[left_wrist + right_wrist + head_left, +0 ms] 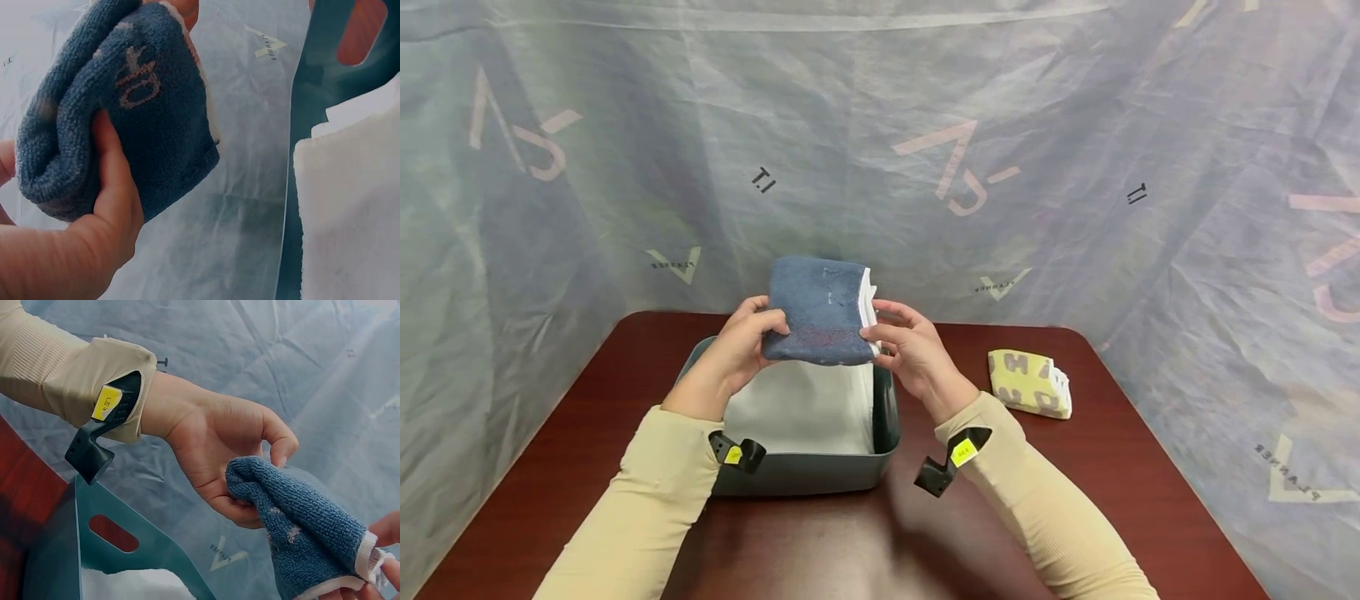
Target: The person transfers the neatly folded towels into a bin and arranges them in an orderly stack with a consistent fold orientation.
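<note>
A folded blue towel (pixel 816 308) with white edges is held up over the bin, between both hands. My left hand (pixel 743 348) grips its left side, the thumb lying on the near face. At the white-edged right side, my right hand (pixel 917 350) pinches the towel between thumb and fingers. The left wrist view shows the towel (pixel 156 119) folded in layers, with a pale stitched mark on it. Below it stands a grey-green bin (pixel 805 475) with white cloth (pixel 805 408) inside.
A folded yellow towel (pixel 1030 383) with grey letters lies to the right on the dark red table (pixel 1120 467). The bin has a handle slot in its end wall (pixel 144 525). Behind the table hangs a grey printed sheet (pixel 850 125).
</note>
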Motion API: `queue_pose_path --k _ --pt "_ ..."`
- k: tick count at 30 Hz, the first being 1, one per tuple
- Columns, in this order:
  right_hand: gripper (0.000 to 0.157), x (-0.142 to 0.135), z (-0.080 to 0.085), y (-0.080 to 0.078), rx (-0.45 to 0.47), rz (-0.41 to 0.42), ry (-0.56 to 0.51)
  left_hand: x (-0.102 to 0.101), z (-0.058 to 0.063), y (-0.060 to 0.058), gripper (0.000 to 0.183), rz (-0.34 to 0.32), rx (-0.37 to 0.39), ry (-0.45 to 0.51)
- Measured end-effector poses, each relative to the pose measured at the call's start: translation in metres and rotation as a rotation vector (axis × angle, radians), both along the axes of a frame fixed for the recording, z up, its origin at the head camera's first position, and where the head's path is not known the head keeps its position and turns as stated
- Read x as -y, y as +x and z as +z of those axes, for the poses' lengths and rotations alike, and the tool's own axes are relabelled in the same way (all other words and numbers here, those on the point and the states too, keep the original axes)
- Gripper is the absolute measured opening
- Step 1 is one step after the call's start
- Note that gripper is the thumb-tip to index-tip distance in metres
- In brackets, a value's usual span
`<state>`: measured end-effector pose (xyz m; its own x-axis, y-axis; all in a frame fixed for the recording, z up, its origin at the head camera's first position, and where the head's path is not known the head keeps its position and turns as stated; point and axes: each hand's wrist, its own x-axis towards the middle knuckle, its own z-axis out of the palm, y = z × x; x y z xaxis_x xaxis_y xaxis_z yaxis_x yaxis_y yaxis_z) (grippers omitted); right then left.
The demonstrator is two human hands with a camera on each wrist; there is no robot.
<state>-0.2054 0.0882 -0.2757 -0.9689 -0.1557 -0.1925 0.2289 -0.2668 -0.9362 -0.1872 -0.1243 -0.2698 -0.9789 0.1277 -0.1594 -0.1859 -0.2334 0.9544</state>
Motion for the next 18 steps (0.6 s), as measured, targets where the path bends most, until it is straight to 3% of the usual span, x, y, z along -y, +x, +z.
queue_pose_path --k 4,13,18 --pt "0.047 0.004 0.001 0.000 0.001 0.008 0.005 0.005 0.000 0.002 0.071 0.004 0.006 -0.008" --pt "0.044 0.015 0.000 0.001 0.005 0.017 0.027 0.016 -0.002 0.004 0.062 0.008 -0.002 -0.015" --pt "0.044 0.019 0.000 0.001 0.009 0.027 0.019 0.021 -0.001 0.006 0.069 0.003 0.002 -0.024"
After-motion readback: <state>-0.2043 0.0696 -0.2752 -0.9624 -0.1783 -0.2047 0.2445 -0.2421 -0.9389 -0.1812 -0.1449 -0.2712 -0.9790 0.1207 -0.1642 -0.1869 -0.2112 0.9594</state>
